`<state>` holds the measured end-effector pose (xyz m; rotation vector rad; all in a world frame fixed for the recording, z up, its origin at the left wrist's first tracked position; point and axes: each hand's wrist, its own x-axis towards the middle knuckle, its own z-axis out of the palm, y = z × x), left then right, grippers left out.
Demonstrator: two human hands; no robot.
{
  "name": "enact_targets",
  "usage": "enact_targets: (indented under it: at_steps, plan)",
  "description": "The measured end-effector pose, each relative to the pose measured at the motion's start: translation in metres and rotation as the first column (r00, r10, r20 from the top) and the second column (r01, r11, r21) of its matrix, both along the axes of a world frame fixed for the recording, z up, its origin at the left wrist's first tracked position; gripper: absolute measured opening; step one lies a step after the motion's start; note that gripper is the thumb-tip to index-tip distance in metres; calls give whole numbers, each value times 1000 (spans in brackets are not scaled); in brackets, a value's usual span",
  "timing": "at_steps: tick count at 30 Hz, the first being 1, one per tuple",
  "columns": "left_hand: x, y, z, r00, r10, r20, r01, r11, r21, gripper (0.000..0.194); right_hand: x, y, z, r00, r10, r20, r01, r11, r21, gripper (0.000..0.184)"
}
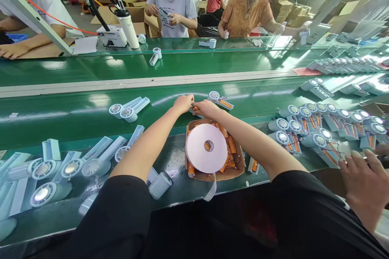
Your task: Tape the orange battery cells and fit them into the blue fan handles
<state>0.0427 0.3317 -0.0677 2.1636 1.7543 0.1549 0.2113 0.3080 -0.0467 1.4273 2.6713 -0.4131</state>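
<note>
My left hand (183, 104) and my right hand (207, 108) meet fingertip to fingertip over the near belt, both closed. Beneath them shows the edge of a pale handheld fan housing (197, 115), mostly covered by my fingers. A bit of orange, like a battery's wrapping, peeks out at my right fingertips. Just behind my right hand lies another fan (213, 96) with an orange battery and wires in its open handle. Below my hands, a cardboard box (242, 168) of orange batteries (231, 145) carries a roll of white tape (200, 156), its loose end hanging over the front.
Pale housings (48, 196) crowd the left, with two more (128, 114) on the belt (75, 107). Wired fans (319, 141) fill the right, near a co-worker's hand (363, 182). Across the line, co-workers sit by a white bottle (129, 30) and a hose machine (112, 36).
</note>
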Motion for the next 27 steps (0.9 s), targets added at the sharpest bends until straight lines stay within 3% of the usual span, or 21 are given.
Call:
enact_targets:
  at_steps: [4,7,10,12,13,14,15,16,18,21,23,25,27]
  plan:
    - [7,1,2,999,21,35,-22,1000,10,22,-21,3,17,997,-29,65,33,998,-54,29]
    - [13,-2,19,998,8,61,-12,998,62,22,-16,-3,48,997,-75,16,76,996,-49,25]
    - [15,-32,44,992,-38,120,14,981,193,32,24,-44,79,970,-142,-199,156,986,59,31]
    - [12,-74,57,962,-218,165,164,943,288,40,61,-96,84,921,-180,-344,234,965,121,45]
    - [9,-100,60,909,-381,171,310,889,336,42,78,-127,79,908,-204,-365,263,957,119,47]
    - [6,-127,63,813,-565,140,496,798,344,48,92,-158,71,899,-228,-374,285,953,104,46]
    - [3,-153,64,739,-670,73,618,717,323,54,101,-189,59,893,-234,-385,281,957,71,45]
    - [2,-178,64,704,-710,-7,682,674,282,61,105,-216,46,873,-220,-435,262,964,39,41]
    - [0,-213,66,704,-695,-149,710,680,181,78,99,-259,17,867,-223,-445,282,957,68,33]
    - [-2,-233,72,752,-614,-240,647,756,96,80,75,-293,-12,872,-280,-402,372,912,172,28]
    - [-9,-237,77,787,-578,-216,612,777,149,72,62,-305,-17,849,-273,-453,396,896,202,29]
    - [-22,-243,78,832,-527,-173,554,777,299,70,56,-317,-11,818,-192,-542,349,915,202,33]
    - [-38,-255,71,880,-454,-141,465,762,451,73,58,-326,-1,796,-6,-605,138,975,172,33]
